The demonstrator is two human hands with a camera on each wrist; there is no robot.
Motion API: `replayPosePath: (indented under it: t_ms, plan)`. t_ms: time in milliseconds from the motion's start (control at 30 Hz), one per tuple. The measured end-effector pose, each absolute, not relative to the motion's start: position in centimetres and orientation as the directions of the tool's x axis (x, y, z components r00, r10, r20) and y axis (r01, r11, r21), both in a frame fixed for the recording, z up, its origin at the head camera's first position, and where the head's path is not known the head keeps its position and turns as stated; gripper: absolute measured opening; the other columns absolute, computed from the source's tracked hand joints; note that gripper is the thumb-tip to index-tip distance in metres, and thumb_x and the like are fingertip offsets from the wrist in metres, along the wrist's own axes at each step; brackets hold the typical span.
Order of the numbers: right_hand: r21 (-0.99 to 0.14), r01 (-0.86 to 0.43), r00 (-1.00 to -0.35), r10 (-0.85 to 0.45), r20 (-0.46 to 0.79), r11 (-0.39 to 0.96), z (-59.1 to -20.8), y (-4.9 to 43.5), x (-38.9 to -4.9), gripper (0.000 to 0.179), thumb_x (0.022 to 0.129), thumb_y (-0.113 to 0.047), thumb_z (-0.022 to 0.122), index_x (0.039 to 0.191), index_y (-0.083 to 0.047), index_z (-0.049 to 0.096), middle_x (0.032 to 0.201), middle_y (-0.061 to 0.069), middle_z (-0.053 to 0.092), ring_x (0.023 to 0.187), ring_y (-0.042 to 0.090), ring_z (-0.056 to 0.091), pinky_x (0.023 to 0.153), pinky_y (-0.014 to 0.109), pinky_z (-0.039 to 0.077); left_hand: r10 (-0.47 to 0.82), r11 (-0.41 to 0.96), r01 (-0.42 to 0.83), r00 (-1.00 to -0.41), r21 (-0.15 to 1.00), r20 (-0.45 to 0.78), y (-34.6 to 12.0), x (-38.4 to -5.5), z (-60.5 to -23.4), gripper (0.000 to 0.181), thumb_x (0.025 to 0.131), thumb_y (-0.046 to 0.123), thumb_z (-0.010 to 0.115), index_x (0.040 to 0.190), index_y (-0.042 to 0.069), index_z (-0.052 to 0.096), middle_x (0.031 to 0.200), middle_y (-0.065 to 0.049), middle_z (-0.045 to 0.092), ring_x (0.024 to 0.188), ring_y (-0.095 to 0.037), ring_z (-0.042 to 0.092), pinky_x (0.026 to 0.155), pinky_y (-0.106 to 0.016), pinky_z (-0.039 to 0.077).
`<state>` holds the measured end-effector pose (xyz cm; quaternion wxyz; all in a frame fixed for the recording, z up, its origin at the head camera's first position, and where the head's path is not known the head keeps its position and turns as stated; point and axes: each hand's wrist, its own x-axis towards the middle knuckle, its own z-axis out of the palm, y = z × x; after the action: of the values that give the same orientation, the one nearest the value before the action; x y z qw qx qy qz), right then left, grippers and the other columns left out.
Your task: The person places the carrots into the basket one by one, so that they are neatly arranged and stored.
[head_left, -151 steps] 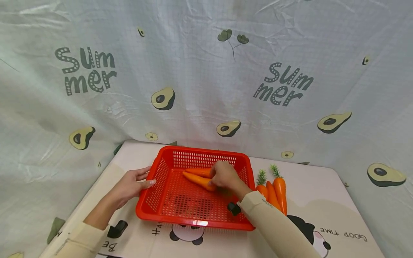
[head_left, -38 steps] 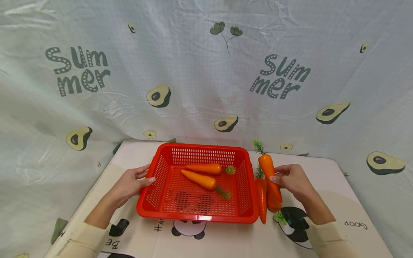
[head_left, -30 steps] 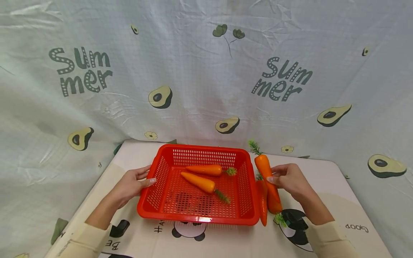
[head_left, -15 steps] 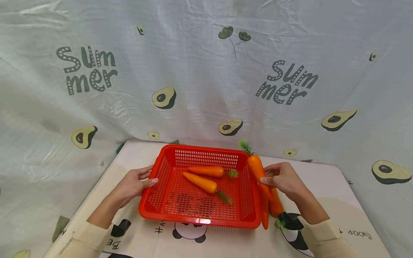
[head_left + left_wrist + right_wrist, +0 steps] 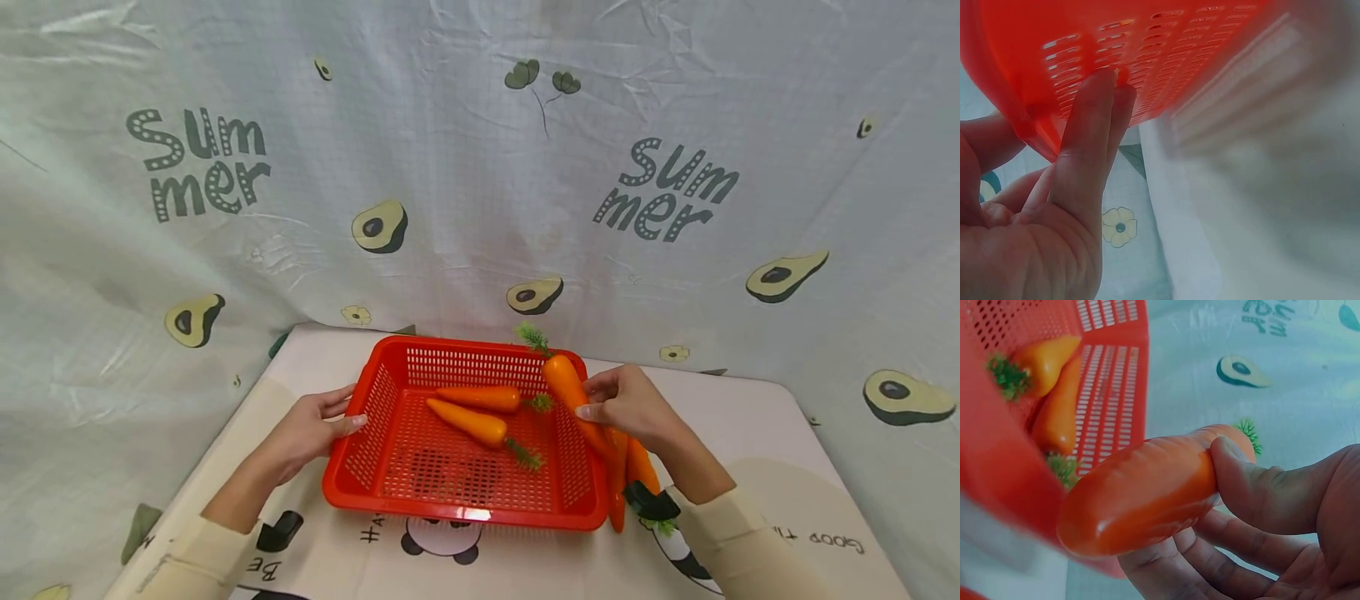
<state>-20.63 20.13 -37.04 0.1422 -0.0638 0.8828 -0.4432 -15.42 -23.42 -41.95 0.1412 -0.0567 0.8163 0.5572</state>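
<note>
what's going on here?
A person is handling carrots around a red basket. Their left hand grips its left side, while their right hand holds a carrot at the right rim, leafy end up; whether it touches the rim isn't clear. Two carrots lie inside. Two others are on the table, right of the basket.

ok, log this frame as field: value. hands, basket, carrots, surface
left hand: grips red basket by its left side
right hand: pinches held carrot, leafy end toward the backdrop
in basket: rear carrot, front carrot
outside basket: at least two more, partly hidden, on its right
surface: pale table, printed panda and lettering
</note>
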Motion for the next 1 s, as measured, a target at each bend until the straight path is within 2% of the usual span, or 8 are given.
replayPosePath:
  t_ms: [267, 533, 867, 1000]
  plan:
    - [-0.813, -0.017, -0.939, -0.288, -0.187, 0.582, -36.7, 18.1, -21.1, 0.038, 0.090, -0.004, 0.076, 0.125, 0.010, 0.069, 0.091, 0.014, 0.071, 0.073, 0.021, 0.060, 0.064, 0.029, 0.058, 0.059, 0.387, -0.252, -0.953, 0.887, -0.297, -23.7, -15.4, -41.9, 0.075, 0.102, 0.016, 0.067, 0.163, -0.001, 0.027, 0.153, -0.032, 0.051, 0.101, -0.026, 0.075, 0.083, -0.043, 0.067]
    - [-0.792, -0.033, -0.938, -0.293, -0.186, 0.610, -36.9, 16.5, -21.3, 0.035, 0.087, -0.005, 0.079, 0.119, 0.008, 0.072, 0.090, 0.012, 0.071, 0.079, 0.020, 0.061, 0.067, 0.027, 0.057, 0.059, 0.389, -0.238, -0.958, 0.890, -0.282, -23.5, -15.5, -42.1, 0.074, 0.103, 0.016, 0.066, 0.163, -0.002, 0.027, 0.153, -0.032, 0.051, 0.103, -0.027, 0.075, 0.083, -0.044, 0.067]
    - [-0.798, -0.109, -0.919, -0.365, -0.146, 0.593, -37.4, 13.7, -22.0, 0.028, 0.083, -0.003, 0.082, 0.109, 0.005, 0.078, 0.083, 0.010, 0.073, 0.071, 0.018, 0.060, 0.063, 0.026, 0.056, 0.040, 0.384, -0.255, -0.956, 0.887, -0.292, -23.6, -15.4, -42.0, 0.073, 0.103, 0.015, 0.066, 0.163, -0.001, 0.027, 0.153, -0.031, 0.051, 0.104, -0.028, 0.075, 0.083, -0.044, 0.067]
    - [-0.787, -0.126, -0.916, -0.376, -0.142, 0.604, -37.6, 12.6, -22.1, 0.028, 0.083, -0.004, 0.083, 0.109, 0.004, 0.078, 0.085, 0.010, 0.075, 0.072, 0.018, 0.062, 0.063, 0.026, 0.056, 0.044, 0.376, -0.253, -0.956, 0.891, -0.290, -23.6, -15.4, -42.0, 0.073, 0.102, 0.015, 0.066, 0.163, 0.000, 0.028, 0.153, -0.031, 0.051, 0.104, -0.029, 0.075, 0.083, -0.044, 0.067]
